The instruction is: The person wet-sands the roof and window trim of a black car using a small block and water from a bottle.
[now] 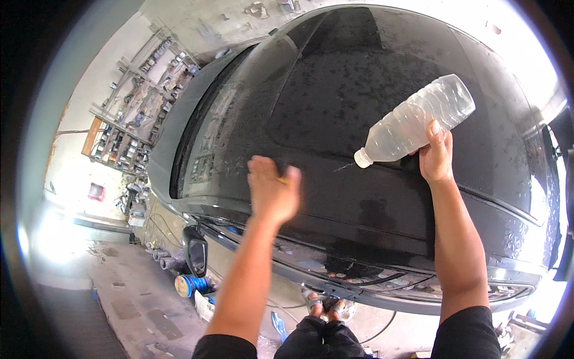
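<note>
My right hand point(436, 152) grips a ribbed clear plastic bottle point(406, 119) from below, tilted with its white cap point(363, 157) down to the left; a thin jet of liquid comes from the cap. My left hand point(272, 191), slightly blurred, is low over the wet black car roof point(353, 72), left of the jet, with fingers extended and a small yellowish thing partly showing beneath them, too hidden to name. The roof carries drops and wet streaks.
A side mirror point(196, 250) juts out at the lower left. Shelves point(122, 149) of small items line the left wall. A blue bucket point(190, 286) and hoses point(382, 326) lie on the floor. My sandalled feet point(326, 308) stand beside the car's lower edge.
</note>
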